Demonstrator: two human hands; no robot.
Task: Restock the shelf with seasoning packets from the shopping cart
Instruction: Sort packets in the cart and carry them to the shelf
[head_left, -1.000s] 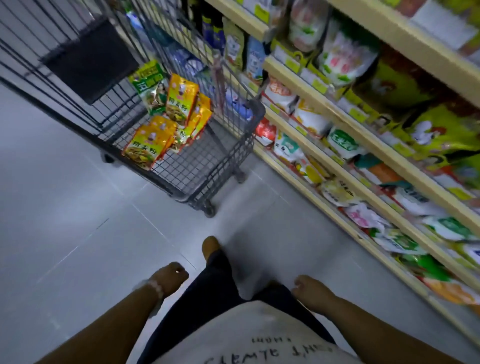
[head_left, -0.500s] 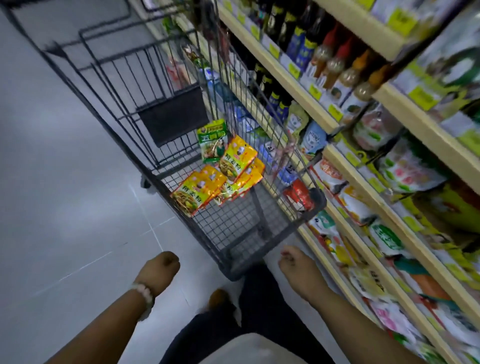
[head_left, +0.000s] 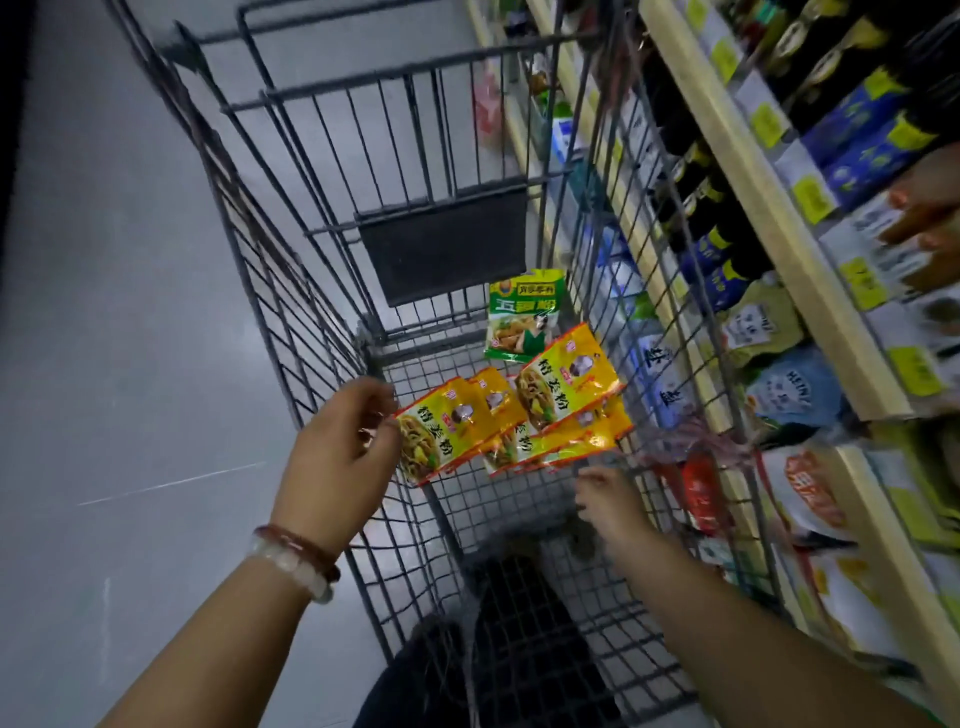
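Yellow packet (head_left: 441, 441) seemingly pinched by left fingers (head_left: 371, 434); right fingers (head_left: 597, 480) apart, nearby.

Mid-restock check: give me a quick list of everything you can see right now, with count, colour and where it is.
Shopping cart: one, dark grey wire, centre of view, beside the shelves.
Yellow seasoning packets: several overlapping, exact count unclear, yellow with red edges, on the cart floor.
Green seasoning packet: one, green and yellow, leaning at the cart's far end.
Black panel: one, on the cart's far wall.
Shelves: cream edges, right side, stocked with dark bottles above and pouches below.
Floor: grey tiles, left.
Bracelets: two, red-brown and white, left wrist.
Left hand: at the corner of the nearest yellow packet.
Right hand: inside the cart, open, just short of the packets.
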